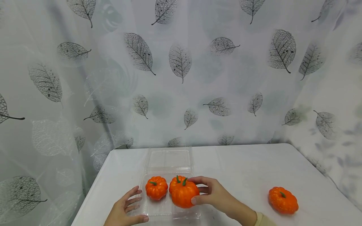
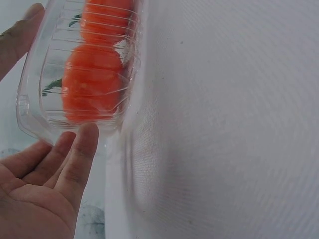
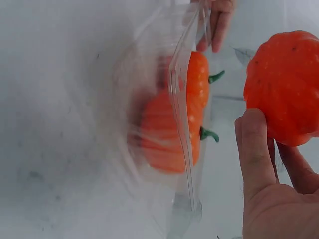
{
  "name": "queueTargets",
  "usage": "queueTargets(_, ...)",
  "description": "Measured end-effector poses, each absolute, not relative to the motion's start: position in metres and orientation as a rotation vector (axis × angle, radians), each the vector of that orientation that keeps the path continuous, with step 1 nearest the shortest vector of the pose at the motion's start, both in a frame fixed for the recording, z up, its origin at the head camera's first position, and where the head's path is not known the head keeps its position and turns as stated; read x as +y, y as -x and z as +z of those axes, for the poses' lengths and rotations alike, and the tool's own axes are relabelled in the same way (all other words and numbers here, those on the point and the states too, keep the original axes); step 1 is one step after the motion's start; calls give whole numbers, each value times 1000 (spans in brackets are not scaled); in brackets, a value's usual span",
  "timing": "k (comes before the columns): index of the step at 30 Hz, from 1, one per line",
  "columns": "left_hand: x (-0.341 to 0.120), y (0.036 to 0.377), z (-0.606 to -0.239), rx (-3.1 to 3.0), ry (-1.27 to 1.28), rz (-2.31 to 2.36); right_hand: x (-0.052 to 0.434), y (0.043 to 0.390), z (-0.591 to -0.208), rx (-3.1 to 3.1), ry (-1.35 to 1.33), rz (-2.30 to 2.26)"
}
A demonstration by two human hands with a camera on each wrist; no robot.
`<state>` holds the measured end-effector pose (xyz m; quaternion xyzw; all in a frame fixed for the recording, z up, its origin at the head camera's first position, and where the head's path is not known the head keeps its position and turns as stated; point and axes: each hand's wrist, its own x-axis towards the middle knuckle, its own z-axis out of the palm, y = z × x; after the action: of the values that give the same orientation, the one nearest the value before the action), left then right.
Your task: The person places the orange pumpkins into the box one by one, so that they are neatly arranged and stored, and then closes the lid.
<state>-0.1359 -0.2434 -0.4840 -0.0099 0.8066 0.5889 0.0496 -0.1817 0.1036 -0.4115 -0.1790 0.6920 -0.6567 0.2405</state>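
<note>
A clear plastic container (image 1: 152, 211) lies with its lid (image 1: 169, 158) folded back. Inside it sit two small orange toy pumpkins with green stems, a left pumpkin (image 1: 156, 188) and a back-right pumpkin (image 1: 173, 182) partly hidden in the head view. My right hand (image 1: 216, 196) grips a third pumpkin (image 1: 185, 196) between thumb and fingers; the right wrist view shows this pumpkin (image 3: 286, 84) held above the container's rim. My left hand (image 1: 123, 208) is spread at the container's left side, its fingertips at the wall in the left wrist view.
Another orange pumpkin (image 1: 282, 201) lies on the right part of the white table (image 1: 243, 172). Behind the table hangs a pale curtain (image 1: 198, 94) with a leaf print.
</note>
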Motion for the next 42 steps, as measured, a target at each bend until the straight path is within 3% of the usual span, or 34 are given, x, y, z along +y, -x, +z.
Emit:
queueTargets(23, -239, 133, -479, 2461, 62, 1804, 40, 181, -430, 1966, 501, -1723)
queueTargets(42, -241, 134, -480, 2434, 9, 1847, 20, 178, -445, 2116, 499, -1586)
